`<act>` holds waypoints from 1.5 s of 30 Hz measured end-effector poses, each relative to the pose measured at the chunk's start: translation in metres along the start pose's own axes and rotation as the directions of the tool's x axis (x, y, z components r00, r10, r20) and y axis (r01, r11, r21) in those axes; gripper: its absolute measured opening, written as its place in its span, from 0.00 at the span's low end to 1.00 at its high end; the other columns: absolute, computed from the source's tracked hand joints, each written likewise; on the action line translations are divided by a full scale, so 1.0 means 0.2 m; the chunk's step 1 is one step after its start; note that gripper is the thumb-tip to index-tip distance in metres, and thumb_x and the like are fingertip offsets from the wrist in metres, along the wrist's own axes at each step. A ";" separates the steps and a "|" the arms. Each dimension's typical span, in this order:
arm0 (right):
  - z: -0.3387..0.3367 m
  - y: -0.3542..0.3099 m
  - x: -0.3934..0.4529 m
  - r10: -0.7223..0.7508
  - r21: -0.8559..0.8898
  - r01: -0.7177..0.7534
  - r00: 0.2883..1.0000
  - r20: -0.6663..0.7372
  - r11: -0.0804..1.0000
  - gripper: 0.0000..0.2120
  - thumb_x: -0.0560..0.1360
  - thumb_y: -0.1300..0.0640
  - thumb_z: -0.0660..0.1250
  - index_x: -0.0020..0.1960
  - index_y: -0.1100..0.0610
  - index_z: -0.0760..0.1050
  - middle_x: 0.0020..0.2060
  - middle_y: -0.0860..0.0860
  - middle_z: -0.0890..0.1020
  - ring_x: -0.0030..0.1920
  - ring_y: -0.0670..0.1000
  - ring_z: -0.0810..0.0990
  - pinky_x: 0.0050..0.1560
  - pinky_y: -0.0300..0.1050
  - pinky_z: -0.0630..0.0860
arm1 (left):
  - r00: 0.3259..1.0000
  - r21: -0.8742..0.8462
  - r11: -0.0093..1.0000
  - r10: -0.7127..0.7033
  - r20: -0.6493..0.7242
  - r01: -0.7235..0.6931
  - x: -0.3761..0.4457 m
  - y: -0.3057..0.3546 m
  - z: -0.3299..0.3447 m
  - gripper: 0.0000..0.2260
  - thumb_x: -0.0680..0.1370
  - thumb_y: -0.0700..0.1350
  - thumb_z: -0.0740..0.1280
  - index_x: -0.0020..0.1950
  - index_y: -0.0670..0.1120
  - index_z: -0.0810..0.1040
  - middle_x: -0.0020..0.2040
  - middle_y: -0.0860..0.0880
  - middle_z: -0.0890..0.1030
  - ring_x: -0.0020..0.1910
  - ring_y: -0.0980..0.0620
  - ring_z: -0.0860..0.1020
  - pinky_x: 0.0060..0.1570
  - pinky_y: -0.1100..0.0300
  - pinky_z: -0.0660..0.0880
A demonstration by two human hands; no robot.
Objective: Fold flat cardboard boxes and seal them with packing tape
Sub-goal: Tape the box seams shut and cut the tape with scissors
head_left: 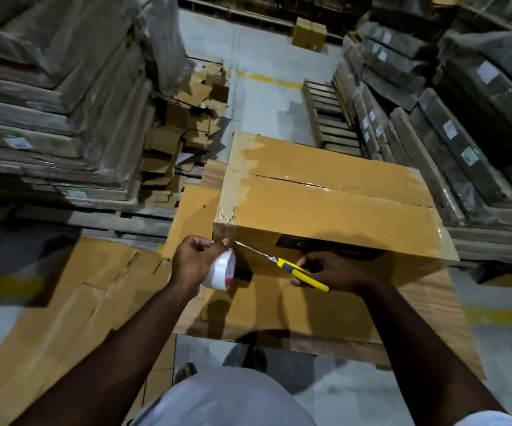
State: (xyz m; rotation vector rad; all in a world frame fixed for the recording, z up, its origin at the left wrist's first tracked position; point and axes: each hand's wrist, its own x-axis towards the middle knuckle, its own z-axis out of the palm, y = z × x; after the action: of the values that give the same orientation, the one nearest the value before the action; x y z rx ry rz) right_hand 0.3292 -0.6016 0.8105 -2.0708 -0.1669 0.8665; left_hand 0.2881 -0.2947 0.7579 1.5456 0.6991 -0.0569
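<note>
while hands [196, 261] grip tape roll [221, 272], box [325, 216] sits beyond.

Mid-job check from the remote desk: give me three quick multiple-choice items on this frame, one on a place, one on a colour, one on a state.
1. Where is the white roll of packing tape?
A. on the floor
B. in the left hand
C. on the box top

2. What colour are the handles of the scissors held by the right hand?
A. yellow
B. red
C. black

3. The top seam of the brown cardboard box is:
A. gaping open
B. stapled
C. taped over

Key: 1 B, fingers curl round the roll; 2 A, yellow handles show; 3 C, glossy tape runs along the seam.
</note>
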 end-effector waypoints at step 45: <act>0.12 -0.28 0.16 0.089 -0.214 -0.066 0.991 0.096 0.975 0.17 0.74 0.46 0.79 0.53 0.59 0.83 0.50 0.60 0.88 0.42 0.53 0.81 0.39 0.46 0.75 | 0.978 -0.095 0.996 0.022 0.205 -0.002 -0.10 0.08 -0.10 0.09 0.81 0.40 0.71 0.54 0.34 0.85 0.45 0.38 0.85 0.32 0.51 0.82 0.30 0.64 0.77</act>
State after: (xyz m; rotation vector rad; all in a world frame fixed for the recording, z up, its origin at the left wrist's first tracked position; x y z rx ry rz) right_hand 0.3475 -0.5379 0.8266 -2.2408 -0.2452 1.0453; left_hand 0.2714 -0.2828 0.7838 1.4296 0.5210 -0.1708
